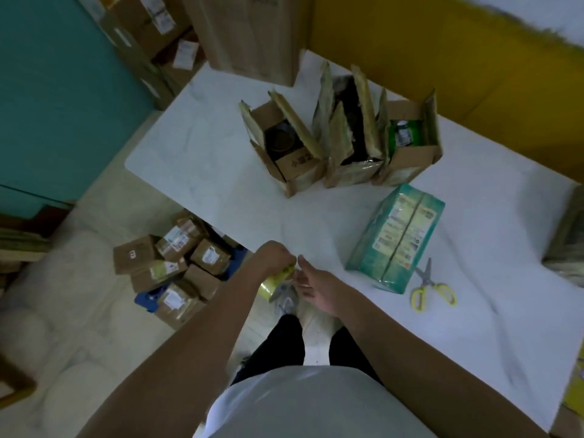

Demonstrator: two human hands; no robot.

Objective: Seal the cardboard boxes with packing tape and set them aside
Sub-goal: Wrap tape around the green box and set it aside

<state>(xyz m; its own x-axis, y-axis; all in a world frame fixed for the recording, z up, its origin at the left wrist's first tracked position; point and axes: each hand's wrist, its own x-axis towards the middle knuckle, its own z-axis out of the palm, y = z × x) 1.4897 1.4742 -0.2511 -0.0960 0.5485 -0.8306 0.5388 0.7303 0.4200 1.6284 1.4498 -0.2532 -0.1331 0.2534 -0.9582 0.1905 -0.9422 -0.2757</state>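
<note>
Left hand (274, 257) is curling round the tape roll (275, 283), gripping it just off the near table (205, 172) edge. Right hand (317, 287) is reaching in at the roll's 3 o'clock, thumb out. Cannot tell whether its fingers are pinching the tape end; blur is hiding it.

Risks, as a judgement:
- The loose end is probably sticking flat and hard to pick; a slip could be splitting or folding the film onto itself.
- The roll is hanging over the floor, so a loosened grip is meaning a drop.
- The box flaps are standing upright and ragged, so they could be springing back while tape goes on.

Tape roll: yellowish, glossy, round.

Three open boxes are waiting at 12 to 1 o'clock, touching side by side: left box (292, 172), middle box (350, 173), right box (407, 165). All are matte brown cardboard with dark goods inside, and green is showing in the right one.

At 2 o'clock, a teal pack (396, 238) is lying shiny and film-wrapped, block-shaped. Scissors (429, 289) just beside it have yellow loop handles and steel blades.

At 9 o'clock, on the floor, sealed boxes (177, 267) are piling up, labelled.
</note>
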